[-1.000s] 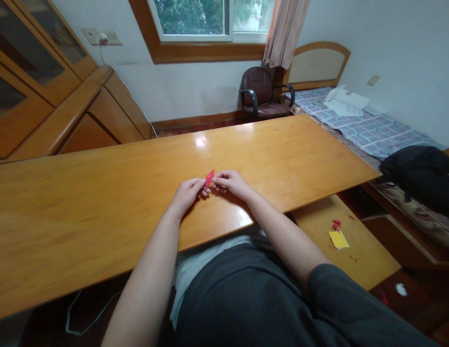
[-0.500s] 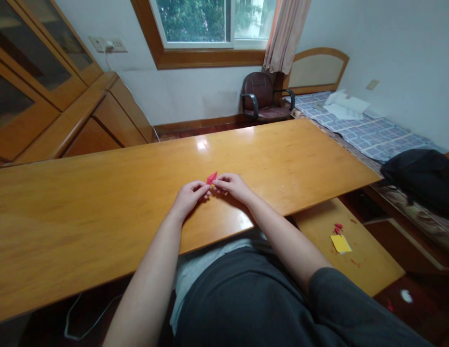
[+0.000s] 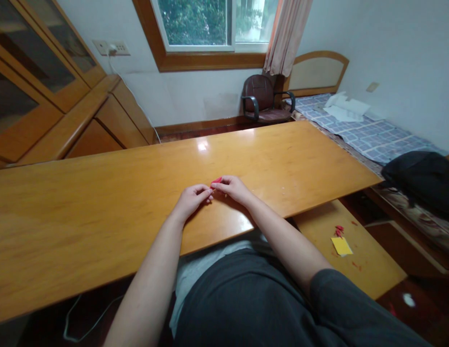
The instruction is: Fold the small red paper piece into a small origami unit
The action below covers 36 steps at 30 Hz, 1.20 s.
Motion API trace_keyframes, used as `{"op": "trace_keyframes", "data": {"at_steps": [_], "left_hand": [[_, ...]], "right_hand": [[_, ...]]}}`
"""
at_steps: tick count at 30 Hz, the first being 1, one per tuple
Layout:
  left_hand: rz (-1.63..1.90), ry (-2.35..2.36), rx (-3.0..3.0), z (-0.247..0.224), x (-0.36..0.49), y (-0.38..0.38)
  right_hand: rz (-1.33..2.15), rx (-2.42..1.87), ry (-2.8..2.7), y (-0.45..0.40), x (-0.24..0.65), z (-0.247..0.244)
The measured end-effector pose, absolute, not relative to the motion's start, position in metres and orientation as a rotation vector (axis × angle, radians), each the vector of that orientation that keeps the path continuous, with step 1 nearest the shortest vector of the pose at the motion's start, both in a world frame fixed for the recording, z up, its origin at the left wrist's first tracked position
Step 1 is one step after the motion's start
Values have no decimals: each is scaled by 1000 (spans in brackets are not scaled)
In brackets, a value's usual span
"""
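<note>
A small piece of folded red paper is held between my two hands, just above the wooden table. My left hand pinches its near left end between thumb and fingertips. From the other side, my right hand grips it with thumb and forefinger, covering much of it. Only a narrow red strip shows above the right fingertips, so the folds cannot be made out.
On a lower board at the right lie a yellow paper square, small red folded pieces and reddish scraps. A brown armchair stands beyond the table. A black bag rests on the bed.
The red paper has turned from a diamond shape facing me to a thin strip, now more covered by my right fingers. The whole view has shifted slightly.
</note>
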<state>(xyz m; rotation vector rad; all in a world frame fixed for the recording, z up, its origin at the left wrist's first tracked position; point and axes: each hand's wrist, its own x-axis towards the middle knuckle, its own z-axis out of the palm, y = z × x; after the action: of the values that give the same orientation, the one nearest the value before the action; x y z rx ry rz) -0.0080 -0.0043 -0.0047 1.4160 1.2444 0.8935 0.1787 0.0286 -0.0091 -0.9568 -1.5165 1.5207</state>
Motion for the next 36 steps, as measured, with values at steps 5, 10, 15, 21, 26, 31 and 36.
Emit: {"op": "trace_keyframes", "data": {"at_steps": [5, 10, 15, 21, 26, 31, 36], "left_hand": [[890, 1235, 1409, 1, -6, -6], [909, 1219, 1389, 1, -7, -5], [956, 1210, 1378, -3, -10, -3], [941, 1213, 1420, -4, -10, -4], [920, 1234, 1456, -3, -10, -5], [959, 1254, 1530, -7, -10, -2], [1033, 1264, 1546, -14, -10, 1]], "right_hand": [[1503, -951, -1506, 29, 179, -10], [1527, -945, -1468, 29, 181, -9], [1553, -940, -1427, 29, 183, -8], [1565, -902, -1418, 29, 182, -7], [1535, -911, -1435, 31, 183, -10], [1562, -920, -1438, 30, 183, -10], [1574, -913, -1505, 29, 181, -14]]}}
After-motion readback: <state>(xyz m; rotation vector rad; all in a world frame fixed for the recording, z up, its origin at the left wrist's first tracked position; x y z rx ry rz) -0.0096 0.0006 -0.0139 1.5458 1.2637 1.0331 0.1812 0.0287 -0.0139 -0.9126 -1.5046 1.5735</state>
